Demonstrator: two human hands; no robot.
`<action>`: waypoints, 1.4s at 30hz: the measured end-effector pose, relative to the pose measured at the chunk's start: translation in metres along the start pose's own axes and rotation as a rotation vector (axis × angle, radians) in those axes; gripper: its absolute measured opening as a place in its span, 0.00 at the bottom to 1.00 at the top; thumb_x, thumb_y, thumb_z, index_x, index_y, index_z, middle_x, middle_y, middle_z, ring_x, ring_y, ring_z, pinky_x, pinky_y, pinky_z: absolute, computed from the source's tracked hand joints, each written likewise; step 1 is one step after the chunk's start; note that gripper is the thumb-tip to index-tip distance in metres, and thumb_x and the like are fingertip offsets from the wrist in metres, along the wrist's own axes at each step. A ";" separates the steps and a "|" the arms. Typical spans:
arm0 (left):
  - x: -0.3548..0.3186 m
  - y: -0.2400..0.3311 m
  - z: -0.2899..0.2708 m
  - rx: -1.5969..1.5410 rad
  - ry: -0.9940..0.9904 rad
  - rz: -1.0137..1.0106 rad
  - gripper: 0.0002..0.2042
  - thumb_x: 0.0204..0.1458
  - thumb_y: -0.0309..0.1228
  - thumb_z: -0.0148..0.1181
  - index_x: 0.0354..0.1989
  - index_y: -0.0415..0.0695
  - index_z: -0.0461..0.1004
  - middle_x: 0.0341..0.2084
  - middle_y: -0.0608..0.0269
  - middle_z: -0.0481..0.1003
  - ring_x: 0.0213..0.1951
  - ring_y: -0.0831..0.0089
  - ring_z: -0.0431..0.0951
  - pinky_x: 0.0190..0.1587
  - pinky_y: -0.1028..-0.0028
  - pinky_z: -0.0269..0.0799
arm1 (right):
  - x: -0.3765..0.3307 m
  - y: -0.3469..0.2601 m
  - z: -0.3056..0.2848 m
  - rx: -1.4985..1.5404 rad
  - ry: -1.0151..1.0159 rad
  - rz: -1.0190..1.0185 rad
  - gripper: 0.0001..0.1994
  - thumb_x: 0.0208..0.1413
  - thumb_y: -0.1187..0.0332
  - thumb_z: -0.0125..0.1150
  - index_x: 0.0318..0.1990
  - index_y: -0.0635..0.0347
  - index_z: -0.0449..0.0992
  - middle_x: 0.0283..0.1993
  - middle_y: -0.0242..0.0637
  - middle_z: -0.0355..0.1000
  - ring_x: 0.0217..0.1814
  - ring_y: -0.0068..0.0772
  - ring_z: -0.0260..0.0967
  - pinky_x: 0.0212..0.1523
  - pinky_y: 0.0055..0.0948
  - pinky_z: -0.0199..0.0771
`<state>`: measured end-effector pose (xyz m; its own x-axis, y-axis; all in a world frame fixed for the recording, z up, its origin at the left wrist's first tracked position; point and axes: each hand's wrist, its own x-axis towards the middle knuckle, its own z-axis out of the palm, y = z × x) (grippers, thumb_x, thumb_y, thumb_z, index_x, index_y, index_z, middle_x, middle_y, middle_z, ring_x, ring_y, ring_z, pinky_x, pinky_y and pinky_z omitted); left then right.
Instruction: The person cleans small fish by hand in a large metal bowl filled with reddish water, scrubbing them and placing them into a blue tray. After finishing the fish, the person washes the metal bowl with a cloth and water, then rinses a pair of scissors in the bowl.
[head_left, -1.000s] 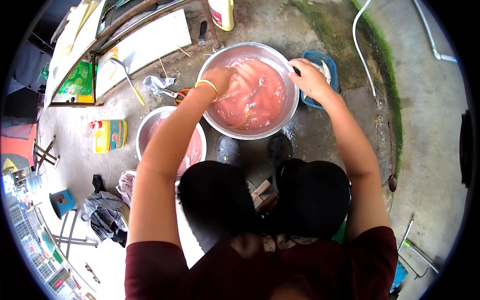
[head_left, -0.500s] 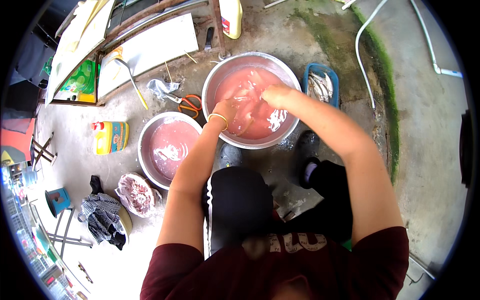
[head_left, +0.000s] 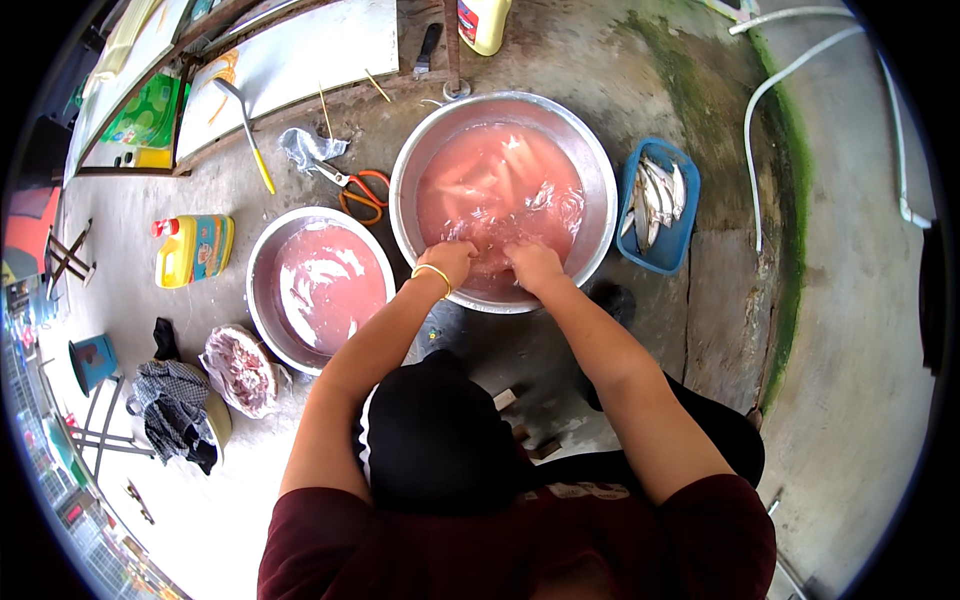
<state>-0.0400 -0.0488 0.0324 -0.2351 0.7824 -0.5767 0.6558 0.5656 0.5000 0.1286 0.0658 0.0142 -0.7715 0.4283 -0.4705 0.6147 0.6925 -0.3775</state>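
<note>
Both my hands are dipped into pinkish water in a large metal basin (head_left: 598,200), close together at its near side. My left hand (head_left: 452,261), with a yellow bangle at the wrist, has its fingers under the water. Beside it, my right hand (head_left: 534,264) is also sunk to the knuckles. Cloudy water hides the fingers of both, so what they hold does not show. Pale, elongated pieces (head_left: 518,162) that look like fish lie in the basin beyond my hands. Ripples spread around my fingers.
To the left stand a smaller metal basin (head_left: 262,292) of pink water, orange-handled scissors (head_left: 364,196), a yellow jug (head_left: 196,250) and a plastic-lined bowl of pinkish scraps (head_left: 240,368). On the right, a blue basket (head_left: 672,252) holds several small silvery fish (head_left: 654,200). A pale hose (head_left: 750,140) lies beyond.
Both hands have drawn back from the basin's middle to its near side, the right one moving most. My head view has shifted, and my right leg has moved.
</note>
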 end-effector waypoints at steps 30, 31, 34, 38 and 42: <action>-0.009 0.036 -0.048 -1.464 -0.160 0.156 0.10 0.63 0.34 0.52 0.42 0.41 0.75 0.34 0.64 0.77 0.31 0.77 0.75 0.39 0.79 0.70 | -0.014 -0.053 -0.073 1.445 -0.014 0.125 0.21 0.67 0.52 0.43 0.49 0.63 0.70 0.31 0.40 0.76 0.17 0.19 0.60 0.14 0.17 0.52; -0.007 0.034 -0.043 -1.463 -0.114 0.108 0.10 0.63 0.34 0.52 0.42 0.41 0.75 0.34 0.65 0.78 0.30 0.77 0.76 0.38 0.78 0.72 | -0.015 -0.054 -0.074 1.508 -0.024 0.137 0.22 0.67 0.51 0.43 0.49 0.63 0.70 0.32 0.41 0.76 0.18 0.19 0.61 0.15 0.17 0.52; 0.000 0.038 -0.041 -1.584 0.056 0.009 0.10 0.63 0.35 0.52 0.41 0.42 0.75 0.34 0.65 0.78 0.30 0.76 0.76 0.38 0.76 0.73 | -0.014 -0.052 -0.077 1.808 -0.111 0.207 0.19 0.66 0.58 0.46 0.51 0.65 0.70 0.40 0.44 0.76 0.29 0.23 0.68 0.26 0.19 0.66; 0.006 0.020 -0.039 -1.700 -0.011 0.118 0.11 0.64 0.35 0.48 0.42 0.42 0.74 0.37 0.62 0.78 0.33 0.73 0.77 0.39 0.73 0.74 | -0.015 -0.044 -0.080 2.052 -0.282 0.163 0.17 0.60 0.72 0.47 0.55 0.70 0.67 0.52 0.48 0.72 0.49 0.35 0.72 0.48 0.28 0.73; 0.001 0.019 -0.041 -1.771 -0.063 0.258 0.13 0.65 0.36 0.45 0.43 0.41 0.73 0.38 0.60 0.78 0.34 0.72 0.77 0.39 0.72 0.74 | -0.018 -0.049 -0.085 2.116 -0.324 0.061 0.21 0.57 0.77 0.44 0.59 0.73 0.63 0.57 0.49 0.68 0.57 0.41 0.69 0.56 0.32 0.72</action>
<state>-0.0571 -0.0267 0.0676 -0.2090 0.9012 -0.3798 -0.8158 0.0534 0.5758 0.0983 0.0739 0.1091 -0.8422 0.1710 -0.5114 0.0206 -0.9375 -0.3475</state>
